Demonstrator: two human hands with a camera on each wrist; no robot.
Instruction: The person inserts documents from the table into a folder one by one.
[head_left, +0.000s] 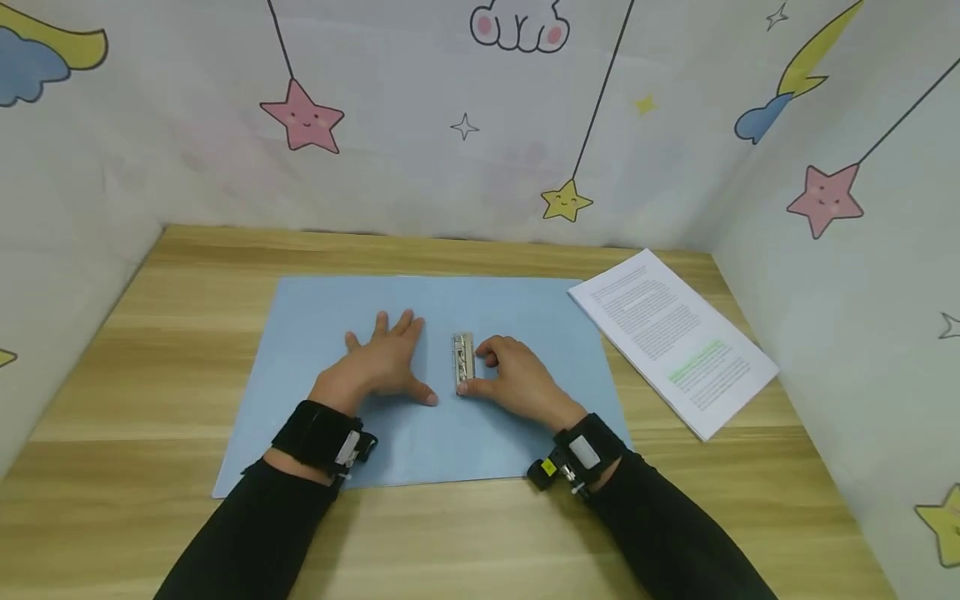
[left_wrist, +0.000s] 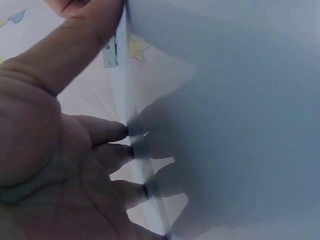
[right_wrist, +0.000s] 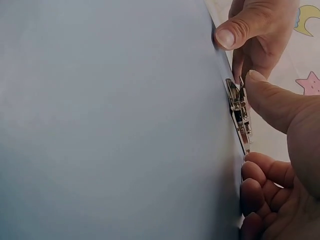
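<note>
- Treat the light-blue rectangular folder sheet at the centre of the frame as the base. Expect sliding in case of weak pressure from above.
- Keep clear of the white stack of printed paper at the right of the frame. Expect skewed edges in case of a knock by the right forearm.
- Note the bare left hand, left of centre, with spread fingertips on the folder sheet, holding nothing.
- Note the bare right hand, right of centre and apart from the left, with thumb and curled index finger pinching the narrow silver metal clip.
- Locate the clip upon the folder sheet, near the frame's centre. Guard against a snapped-down, probably sprung lever, caused by thumb slip.
- Read the long axis as nearly vertical in the head view, with the thumb end toward the frame's bottom.
</note>
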